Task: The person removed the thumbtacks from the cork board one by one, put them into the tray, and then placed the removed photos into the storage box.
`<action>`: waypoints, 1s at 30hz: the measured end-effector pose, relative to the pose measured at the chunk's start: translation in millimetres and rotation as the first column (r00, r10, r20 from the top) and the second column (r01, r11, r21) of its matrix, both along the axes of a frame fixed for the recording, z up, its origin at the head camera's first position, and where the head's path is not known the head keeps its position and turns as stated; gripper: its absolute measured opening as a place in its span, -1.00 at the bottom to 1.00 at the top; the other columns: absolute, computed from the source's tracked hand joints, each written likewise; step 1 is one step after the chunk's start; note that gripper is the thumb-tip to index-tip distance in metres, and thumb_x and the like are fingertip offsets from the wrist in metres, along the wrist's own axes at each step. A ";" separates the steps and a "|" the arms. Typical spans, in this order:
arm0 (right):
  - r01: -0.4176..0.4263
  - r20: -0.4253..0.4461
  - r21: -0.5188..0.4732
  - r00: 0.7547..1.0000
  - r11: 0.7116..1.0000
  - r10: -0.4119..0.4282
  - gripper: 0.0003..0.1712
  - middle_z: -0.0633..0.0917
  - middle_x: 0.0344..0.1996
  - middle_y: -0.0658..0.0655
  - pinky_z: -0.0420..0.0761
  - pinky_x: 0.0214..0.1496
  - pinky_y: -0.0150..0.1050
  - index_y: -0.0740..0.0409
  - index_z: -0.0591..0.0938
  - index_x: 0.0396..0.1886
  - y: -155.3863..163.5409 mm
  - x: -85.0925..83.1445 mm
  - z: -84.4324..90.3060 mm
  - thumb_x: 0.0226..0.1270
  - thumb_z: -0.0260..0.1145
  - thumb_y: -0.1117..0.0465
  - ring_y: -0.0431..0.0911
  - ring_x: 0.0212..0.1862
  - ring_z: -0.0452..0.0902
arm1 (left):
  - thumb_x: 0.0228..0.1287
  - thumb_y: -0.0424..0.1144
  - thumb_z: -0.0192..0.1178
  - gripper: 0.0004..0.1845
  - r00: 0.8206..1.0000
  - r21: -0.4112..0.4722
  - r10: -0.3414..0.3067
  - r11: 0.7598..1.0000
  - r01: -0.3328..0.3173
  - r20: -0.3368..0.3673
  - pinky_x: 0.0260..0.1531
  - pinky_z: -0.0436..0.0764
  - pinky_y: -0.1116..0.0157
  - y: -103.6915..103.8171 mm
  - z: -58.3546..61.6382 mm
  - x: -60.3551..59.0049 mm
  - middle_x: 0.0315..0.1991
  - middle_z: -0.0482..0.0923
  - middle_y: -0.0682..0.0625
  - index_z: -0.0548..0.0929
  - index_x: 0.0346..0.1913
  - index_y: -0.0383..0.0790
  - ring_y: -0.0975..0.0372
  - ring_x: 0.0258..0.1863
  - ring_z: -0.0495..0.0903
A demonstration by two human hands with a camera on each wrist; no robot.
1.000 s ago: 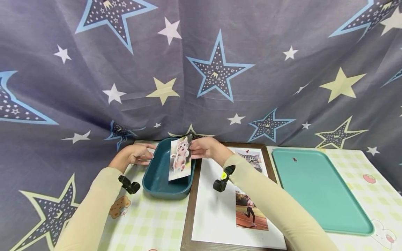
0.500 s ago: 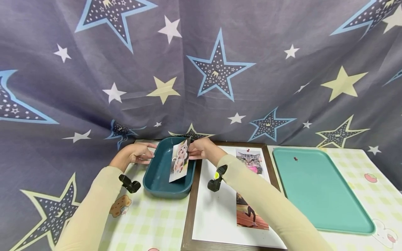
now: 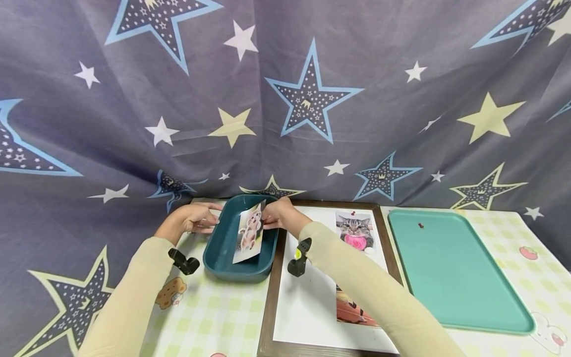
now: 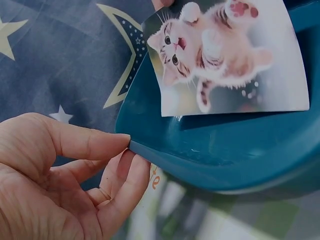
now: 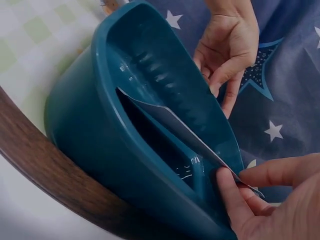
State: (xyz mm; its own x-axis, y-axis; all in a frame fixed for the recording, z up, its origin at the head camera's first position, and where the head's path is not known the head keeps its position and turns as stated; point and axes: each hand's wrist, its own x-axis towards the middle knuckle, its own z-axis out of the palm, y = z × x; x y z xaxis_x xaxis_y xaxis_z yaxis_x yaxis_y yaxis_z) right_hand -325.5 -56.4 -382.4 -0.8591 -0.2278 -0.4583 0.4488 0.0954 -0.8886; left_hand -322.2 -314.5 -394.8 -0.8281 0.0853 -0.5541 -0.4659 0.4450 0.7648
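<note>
Pinching the kitten photo, the right hand tilts it inside the blue tub; the left hand grips the tub's rim.

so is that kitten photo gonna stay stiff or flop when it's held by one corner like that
The kitten photo probably flexes a bit: the right wrist view shows it bowing across the blue tub. It looks thin and light, since the right hand holds it by a pinch alone. Its glossy face may be slippery.

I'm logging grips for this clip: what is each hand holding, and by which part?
The right hand pinches the kitten photo by its top edge. The left hand grips the dark teal tray at its rim.
</note>
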 end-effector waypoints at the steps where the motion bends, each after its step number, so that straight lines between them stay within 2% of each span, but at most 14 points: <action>1: -0.003 -0.004 0.001 1.000 1.000 0.003 -0.25 0.54 -0.54 0.17 0.72 0.13 -0.03 0.46 0.19 0.37 -0.9 0.8 0.0 0.15 0.19 0.67 -0.06 -0.49 0.53 | 0.39 -0.51 0.05 -0.23 1.000 0.000 -0.002 1.000 0.002 -0.001 -0.08 0.72 0.33 -0.2 0.2 0.3 0.30 0.35 -0.29 0.06 0.61 -0.28 0.30 -0.13 0.63; 5: -0.001 -0.017 0.011 1.000 1.000 0.001 -0.27 0.54 -0.52 0.18 0.72 0.13 0.00 0.48 0.21 0.34 -3.3 4.2 0.8 0.15 0.18 0.67 -0.04 -0.48 0.52 | 0.38 -0.52 0.05 -0.23 1.000 0.006 -0.007 1.000 0.007 -0.003 -0.11 0.73 0.34 -0.9 0.4 1.1 0.31 0.33 -0.31 0.06 0.61 -0.29 0.31 -0.15 0.63; 10: 0.008 -0.036 0.042 0.999 0.999 -0.007 -0.44 0.53 -0.53 0.20 0.74 0.09 0.04 0.53 0.35 0.21 -5.4 5.7 1.8 0.16 0.16 0.66 0.01 -0.42 0.55 | 0.38 -0.52 0.04 -0.23 1.000 0.011 -0.002 1.000 0.002 -0.006 -0.12 0.73 0.35 -1.5 -0.3 0.4 0.28 0.35 -0.31 0.06 0.61 -0.29 0.32 -0.19 0.64; 15: -0.006 -0.022 0.054 1.000 0.999 0.007 -0.39 0.49 -0.53 0.20 0.72 0.11 0.07 0.52 0.30 0.28 -7.6 7.9 2.3 0.18 0.12 0.65 0.04 -0.43 0.53 | 0.39 -0.52 0.04 -0.24 1.000 0.004 0.000 1.000 0.000 -0.008 -0.12 0.73 0.34 -0.2 0.1 1.1 0.30 0.36 -0.33 0.07 0.61 -0.29 0.27 -0.10 0.64; 22: -0.018 -0.005 0.064 1.000 0.998 0.018 -0.34 0.56 -0.25 0.34 0.74 0.08 0.05 0.54 0.30 0.35 -13.7 9.0 -1.1 0.19 0.11 0.66 0.15 -0.22 0.61 | 0.39 -0.51 0.04 -0.26 1.000 -0.021 0.007 1.000 -0.008 -0.024 -0.10 0.72 0.32 0.1 0.7 0.4 0.27 0.41 -0.29 0.10 0.60 -0.29 0.19 -0.02 0.60; 27: -0.045 0.005 0.071 0.999 0.996 0.045 -0.28 0.55 -0.04 0.42 0.75 0.07 0.03 0.51 0.24 0.39 -14.7 9.2 -3.9 0.18 0.10 0.66 0.11 -0.26 0.55 | 0.39 -0.52 0.03 -0.26 1.000 -0.019 0.016 1.000 -0.016 -0.012 -0.09 0.73 0.31 -0.2 -0.5 0.1 0.24 0.43 -0.26 0.10 0.60 -0.29 0.24 -0.08 0.62; 30: -0.063 0.019 0.066 0.998 0.996 0.062 -0.25 0.53 0.12 0.48 0.73 0.11 0.02 0.52 0.21 0.43 -14.3 8.6 -4.5 0.18 0.09 0.67 0.15 -0.19 0.57 | 0.37 -0.53 0.04 -0.25 1.000 -0.008 0.017 1.000 -0.017 -0.005 -0.07 0.73 0.29 -0.1 -0.7 -0.1 0.19 0.44 -0.23 0.10 0.60 -0.29 0.27 -0.13 0.63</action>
